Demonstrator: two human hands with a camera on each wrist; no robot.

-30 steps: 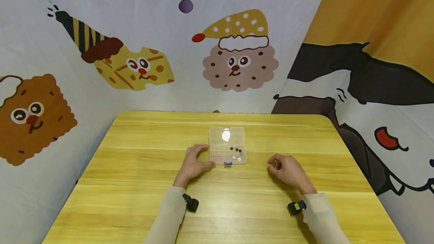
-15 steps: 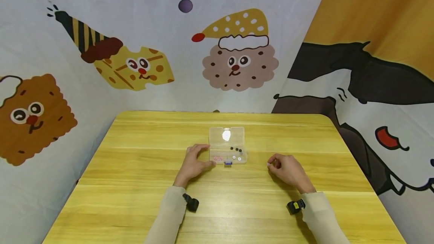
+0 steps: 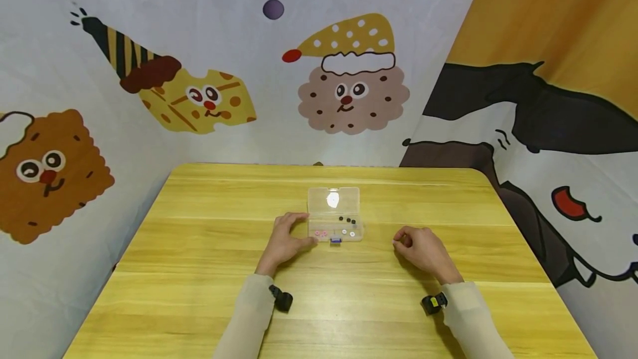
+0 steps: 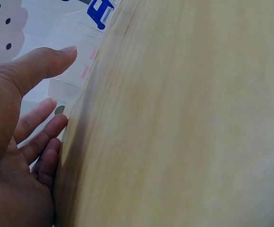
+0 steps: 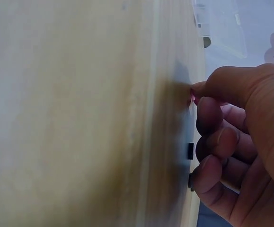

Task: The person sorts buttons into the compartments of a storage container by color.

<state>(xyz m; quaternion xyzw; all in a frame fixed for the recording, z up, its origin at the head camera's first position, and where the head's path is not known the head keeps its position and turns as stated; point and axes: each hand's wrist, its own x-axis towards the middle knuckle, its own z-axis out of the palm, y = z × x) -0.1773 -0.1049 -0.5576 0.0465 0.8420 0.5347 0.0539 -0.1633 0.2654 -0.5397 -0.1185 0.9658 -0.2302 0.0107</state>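
In the middle of the table a clear plastic box [image 3: 335,227] lies with its lid [image 3: 321,199] tipped back. Small pink rings [image 3: 320,233], white rings [image 3: 351,234] and black pieces [image 3: 348,220] sit in its compartments. My left hand [image 3: 285,237] is at the box's left end, thumb at the front corner and index finger at the back, fingers loosely extended. To the right of the box, my right hand [image 3: 423,249] is low over the table. Between its thumb and index fingertip it pinches a small pink piece [image 5: 193,97], mostly hidden by the fingers.
A blue clasp [image 3: 335,241] projects from the box's front edge. Two small black things [image 5: 190,151] show beside the right fingertips in the right wrist view. The wooden table [image 3: 329,314] ends at a printed cloth backdrop [image 3: 224,148].
Both hands and the box hold nearly still. The pink piece at the right fingertips shows less in the head view than a second ago.
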